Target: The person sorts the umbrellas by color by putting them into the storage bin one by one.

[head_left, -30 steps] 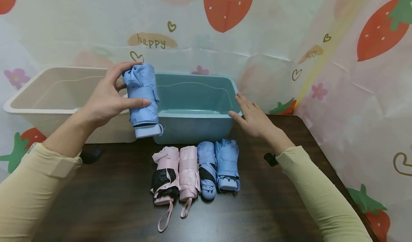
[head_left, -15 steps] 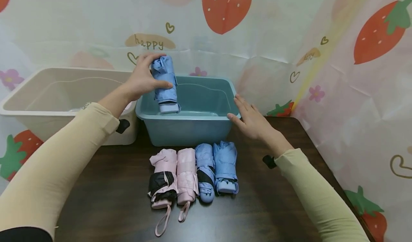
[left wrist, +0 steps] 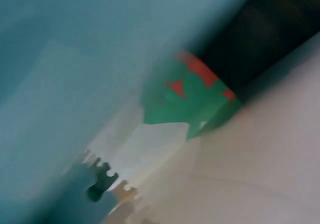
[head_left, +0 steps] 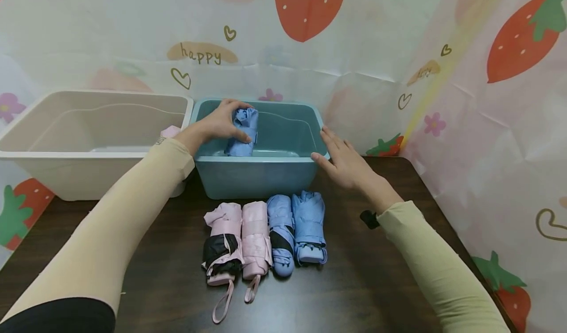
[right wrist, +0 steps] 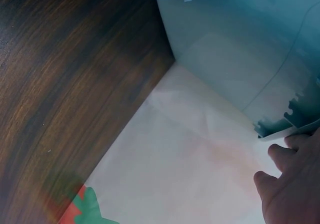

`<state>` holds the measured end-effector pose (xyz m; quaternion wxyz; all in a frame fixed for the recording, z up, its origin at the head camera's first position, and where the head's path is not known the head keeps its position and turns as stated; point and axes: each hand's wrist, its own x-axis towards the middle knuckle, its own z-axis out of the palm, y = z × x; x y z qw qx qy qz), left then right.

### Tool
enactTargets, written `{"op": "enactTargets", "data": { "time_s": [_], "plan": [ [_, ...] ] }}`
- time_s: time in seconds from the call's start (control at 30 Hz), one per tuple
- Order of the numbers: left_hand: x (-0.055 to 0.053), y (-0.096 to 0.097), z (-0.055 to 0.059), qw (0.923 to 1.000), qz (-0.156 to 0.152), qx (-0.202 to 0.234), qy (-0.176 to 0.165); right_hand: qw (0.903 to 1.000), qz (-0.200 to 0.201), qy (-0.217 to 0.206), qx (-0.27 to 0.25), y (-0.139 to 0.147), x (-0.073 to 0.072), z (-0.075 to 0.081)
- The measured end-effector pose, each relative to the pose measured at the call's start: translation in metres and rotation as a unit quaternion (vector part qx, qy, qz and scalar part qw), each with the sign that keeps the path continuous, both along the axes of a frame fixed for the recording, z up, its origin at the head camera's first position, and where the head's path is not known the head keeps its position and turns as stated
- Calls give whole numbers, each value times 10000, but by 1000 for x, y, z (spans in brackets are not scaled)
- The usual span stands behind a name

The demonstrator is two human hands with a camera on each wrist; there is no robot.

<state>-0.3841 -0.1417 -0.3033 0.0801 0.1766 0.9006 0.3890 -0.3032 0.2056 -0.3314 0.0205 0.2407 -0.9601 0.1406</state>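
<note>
Risk: letting go early could topple the held blue umbrella (head_left: 244,132) inside the blue bin (head_left: 261,179), since it's near upright; bumping the bin might shift it. Umbrella sits between thumb and fingers of the left hand (head_left: 221,122), clamped, lower end hidden. Right hand (head_left: 345,161), fingers straight, touches bin's right rim.

Your head view is evenly, softly lit, with pale glare on the dark brown wooden desk (head_left: 328,298) toward its near edge. Your left wrist view is dim, the rectangular blue plastic tub (left wrist: 75,79) blurred out of focus.
</note>
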Motion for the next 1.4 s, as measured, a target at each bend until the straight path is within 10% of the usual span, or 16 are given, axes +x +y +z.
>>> {"op": "enactTargets", "data": {
  "time_s": [0.47,0.97,1.4],
  "plan": [
    [-10,-5,-24,9941,12,-1016,-383,10000,0,24,-18,1,-1,-3],
    [-7,-3,-24,9757,-265,-2099,-567,10000,-40,-5,20,2,0,0],
    [-13,-4,-29,9695,-298,-1741,-1698,10000,1,-2,-4,2,0,-1]
  ]
}}
